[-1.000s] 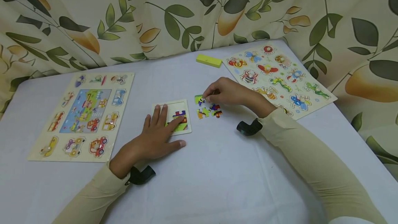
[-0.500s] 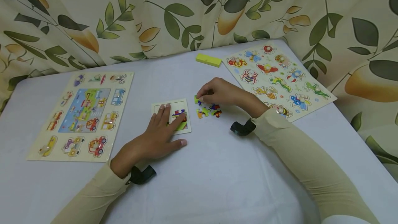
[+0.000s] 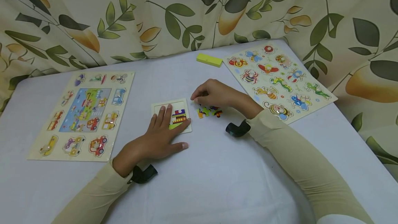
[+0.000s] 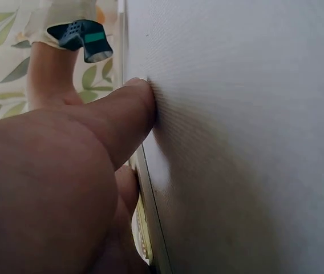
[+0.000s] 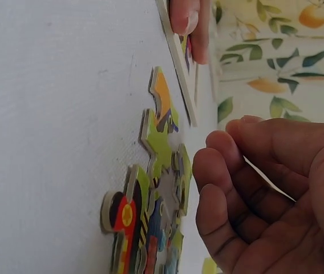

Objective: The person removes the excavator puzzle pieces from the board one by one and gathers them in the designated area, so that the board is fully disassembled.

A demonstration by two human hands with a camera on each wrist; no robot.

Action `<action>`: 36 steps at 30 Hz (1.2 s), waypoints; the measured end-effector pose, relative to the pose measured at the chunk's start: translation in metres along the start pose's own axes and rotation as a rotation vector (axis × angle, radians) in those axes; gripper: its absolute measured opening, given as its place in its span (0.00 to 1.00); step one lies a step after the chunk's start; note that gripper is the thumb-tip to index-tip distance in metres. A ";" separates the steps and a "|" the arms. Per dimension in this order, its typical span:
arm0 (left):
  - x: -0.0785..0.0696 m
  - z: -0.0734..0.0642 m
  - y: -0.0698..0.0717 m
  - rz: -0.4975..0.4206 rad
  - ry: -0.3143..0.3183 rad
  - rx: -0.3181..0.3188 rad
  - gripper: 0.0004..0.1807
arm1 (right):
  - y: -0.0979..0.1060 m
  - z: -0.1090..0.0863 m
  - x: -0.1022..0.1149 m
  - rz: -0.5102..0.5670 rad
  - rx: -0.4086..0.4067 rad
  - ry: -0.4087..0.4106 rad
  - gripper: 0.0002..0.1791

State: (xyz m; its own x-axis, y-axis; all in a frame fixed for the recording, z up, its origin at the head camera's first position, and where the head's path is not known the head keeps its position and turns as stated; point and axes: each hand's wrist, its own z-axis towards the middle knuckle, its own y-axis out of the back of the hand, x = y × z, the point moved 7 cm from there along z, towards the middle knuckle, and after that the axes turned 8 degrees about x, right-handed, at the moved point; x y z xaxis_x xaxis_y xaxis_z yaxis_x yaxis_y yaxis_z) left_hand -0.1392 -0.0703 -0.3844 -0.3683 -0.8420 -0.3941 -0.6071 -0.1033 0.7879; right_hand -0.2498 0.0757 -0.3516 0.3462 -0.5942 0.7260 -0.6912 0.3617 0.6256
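Note:
My left hand (image 3: 155, 141) lies with spread fingers on a small white-framed puzzle tray (image 3: 187, 115), in the middle of the table. A red and purple puzzle piece (image 3: 179, 114) shows in that tray beside the index finger. Just right of the tray is a group of loose jigsaw pieces (image 3: 203, 112), green, orange and red. My right hand (image 3: 214, 94) hovers over their far side, thumb and index fingertips together. In the right wrist view, the loose pieces (image 5: 159, 140) lie flat below the curled fingers (image 5: 213, 168); I cannot tell whether a piece is pinched.
A vehicle puzzle board (image 3: 116, 123) lies on the left of the white-covered table (image 3: 211, 182). At the back right is an insect puzzle board (image 3: 280, 70), partly under the right forearm. A yellow-green block (image 3: 209, 60) sits near the floral curtain (image 3: 174, 20).
My right hand has shifted left over the loose pieces, and the green piece at its fingertips is now covered. The left hand has slid slightly right on the tray, uncovering more of its pieces.

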 end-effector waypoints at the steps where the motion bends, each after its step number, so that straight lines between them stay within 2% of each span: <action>1: 0.000 0.000 -0.001 0.005 0.003 0.005 0.41 | -0.001 0.000 0.000 0.001 0.000 0.002 0.10; 11: 0.002 0.002 -0.003 0.002 0.000 0.009 0.40 | -0.009 0.005 0.008 0.021 -0.004 0.039 0.10; 26: 0.002 0.001 -0.003 0.014 -0.010 -0.006 0.40 | -0.025 0.020 0.022 -0.005 0.056 0.090 0.09; 36: 0.003 0.001 -0.003 0.012 -0.017 -0.004 0.40 | -0.027 0.022 0.022 0.020 0.096 0.060 0.10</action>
State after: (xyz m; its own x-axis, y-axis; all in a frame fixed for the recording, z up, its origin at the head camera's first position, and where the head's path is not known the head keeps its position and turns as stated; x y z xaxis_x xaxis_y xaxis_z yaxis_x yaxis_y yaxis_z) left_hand -0.1394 -0.0721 -0.3890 -0.3873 -0.8343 -0.3923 -0.5997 -0.0952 0.7945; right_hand -0.2379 0.0370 -0.3585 0.3676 -0.5422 0.7556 -0.7547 0.3008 0.5830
